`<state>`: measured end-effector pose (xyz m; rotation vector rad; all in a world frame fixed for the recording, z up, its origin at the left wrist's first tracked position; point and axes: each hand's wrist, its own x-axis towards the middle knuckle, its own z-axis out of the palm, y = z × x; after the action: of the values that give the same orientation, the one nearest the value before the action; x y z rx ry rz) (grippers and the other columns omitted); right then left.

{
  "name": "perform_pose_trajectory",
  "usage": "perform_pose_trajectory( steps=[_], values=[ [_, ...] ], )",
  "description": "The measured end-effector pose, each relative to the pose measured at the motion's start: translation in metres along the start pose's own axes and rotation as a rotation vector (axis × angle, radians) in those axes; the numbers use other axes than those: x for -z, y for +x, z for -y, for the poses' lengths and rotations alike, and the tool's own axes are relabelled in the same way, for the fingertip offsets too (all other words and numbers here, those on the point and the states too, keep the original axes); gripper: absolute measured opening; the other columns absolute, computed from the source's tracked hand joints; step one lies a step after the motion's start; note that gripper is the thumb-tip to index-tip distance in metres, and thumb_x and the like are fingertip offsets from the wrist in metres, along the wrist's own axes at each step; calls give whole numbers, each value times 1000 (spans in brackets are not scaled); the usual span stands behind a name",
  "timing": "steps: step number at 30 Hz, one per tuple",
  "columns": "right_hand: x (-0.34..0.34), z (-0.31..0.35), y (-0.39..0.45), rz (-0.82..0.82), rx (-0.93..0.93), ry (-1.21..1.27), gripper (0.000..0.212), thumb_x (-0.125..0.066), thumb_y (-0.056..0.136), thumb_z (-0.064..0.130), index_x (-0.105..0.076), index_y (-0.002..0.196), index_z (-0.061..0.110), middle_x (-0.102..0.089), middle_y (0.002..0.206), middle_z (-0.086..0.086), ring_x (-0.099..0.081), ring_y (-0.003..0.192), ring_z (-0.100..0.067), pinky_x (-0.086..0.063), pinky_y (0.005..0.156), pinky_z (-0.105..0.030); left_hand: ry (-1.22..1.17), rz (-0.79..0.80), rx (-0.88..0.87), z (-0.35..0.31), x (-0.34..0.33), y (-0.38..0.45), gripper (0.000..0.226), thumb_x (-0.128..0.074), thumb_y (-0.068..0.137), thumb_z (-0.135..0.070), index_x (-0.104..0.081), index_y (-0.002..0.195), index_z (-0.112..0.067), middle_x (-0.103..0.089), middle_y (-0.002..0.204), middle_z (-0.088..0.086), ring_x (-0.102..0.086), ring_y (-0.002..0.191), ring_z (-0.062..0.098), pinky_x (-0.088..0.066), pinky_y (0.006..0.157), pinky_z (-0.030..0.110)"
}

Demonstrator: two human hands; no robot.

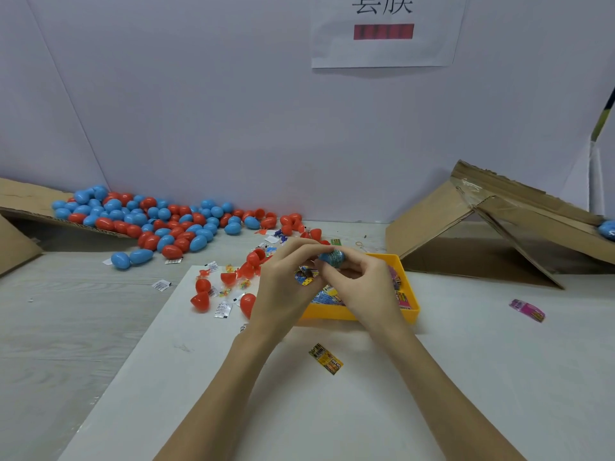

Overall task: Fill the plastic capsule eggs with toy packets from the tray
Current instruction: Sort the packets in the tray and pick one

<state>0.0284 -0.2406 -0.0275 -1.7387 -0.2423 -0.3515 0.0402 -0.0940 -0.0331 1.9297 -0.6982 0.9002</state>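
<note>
Over the yellow plastic tray [407, 314], both hands meet. Right hand [361, 287] pinches a blue plastic capsule egg half [332, 257] w/ thumb + curled fingers, held above tray's back edge. Left hand [283, 284] has fingers curled toward the same egg half, tips touching it or right next to it; a colourful printed toy packet [304, 276] sits btwn the two hands just below the egg, can't tell which hand grips it. More packets lie inside tray, mostly hidden by the hands.

Tray sits on a white paper sheet [233, 394] on the grey wood-grain table [66, 327]. Loose on sheet: yellow-black packet [326, 358] near the forearms, pink packet [526, 310] well to the right. Left of tray: scattered red egg halves [200, 301] + small white sachets [223, 309]. Far left: pile of closed blue and red eggs [149, 217] spilling off a sloped cardboard flap [23, 197]. Far right: tilted brown cardboard box [482, 227], one blue egg [607, 229] at its edge. White sign w/ black characters [382, 28] on back wall.
</note>
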Motion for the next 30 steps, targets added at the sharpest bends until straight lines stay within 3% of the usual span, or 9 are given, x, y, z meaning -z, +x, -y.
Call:
perform_pose_trajectory(
  steps=[8, 14, 18, 22, 25, 27, 30],
  values=[
    [-10, -4, -7, -160, -49, 88, 29, -80, 89, 23, -77, 119, 23, -78, 97, 12, -74, 95, -4, -61, 79, -22, 119, -53, -38, -7, -11, -7, 43, -87, 74, 3, -74, 115, -5, -70, 112, 7, -66, 104, 16, -52, 92, 14],
    [-22, -3, -12, -223, -40, 67, 28, -79, 90, 25, -73, 117, 26, -75, 94, 10, -72, 90, -7, -60, 73, -19, 116, -81, -20, -6, -13, -7, 43, -87, 74, 4, -73, 113, -7, -69, 113, 5, -61, 107, 8, -49, 93, 10],
    [-20, -3, -10, -187, -64, 96, 37, -79, 90, 27, -68, 125, 35, -72, 102, 9, -70, 93, -4, -59, 71, -17, 4, 19, 103, -3, -10, -3, 62, -86, 76, 2, -62, 132, -11, -64, 124, 0, -62, 115, 10, -54, 95, 20],
    [-12, -2, -7, -39, -108, 186, 47, -74, 95, 21, -62, 137, 37, -72, 111, 6, -70, 102, -5, -61, 84, -24, -49, 18, 135, 1, -7, -3, 49, -80, 80, 5, -68, 124, -12, -68, 117, -3, -66, 108, 9, -58, 90, 25],
    [-11, 1, -3, -2, -245, 335, 37, -65, 101, 28, -63, 138, 25, -74, 116, -3, -72, 109, -15, -62, 89, -33, -73, -7, 123, 2, -4, -1, 47, -77, 81, 10, -69, 120, -14, -68, 114, -5, -67, 106, 9, -56, 87, 20],
    [-9, 0, -1, -42, -211, 290, 31, -63, 102, 32, -69, 129, 17, -77, 110, -3, -74, 104, -16, -62, 82, -29, -91, 14, 131, 3, -2, 0, 48, -78, 82, 9, -68, 122, -15, -67, 117, -4, -66, 109, 11, -56, 89, 20],
    [-5, -3, 1, -73, -153, 218, 21, -65, 102, 21, -70, 122, 19, -78, 105, 3, -75, 97, -11, -61, 77, -24, -218, 90, 263, 2, -3, 2, 54, -69, 87, 8, -60, 133, -17, -64, 127, -3, -64, 118, 13, -55, 96, 23]
  ],
)
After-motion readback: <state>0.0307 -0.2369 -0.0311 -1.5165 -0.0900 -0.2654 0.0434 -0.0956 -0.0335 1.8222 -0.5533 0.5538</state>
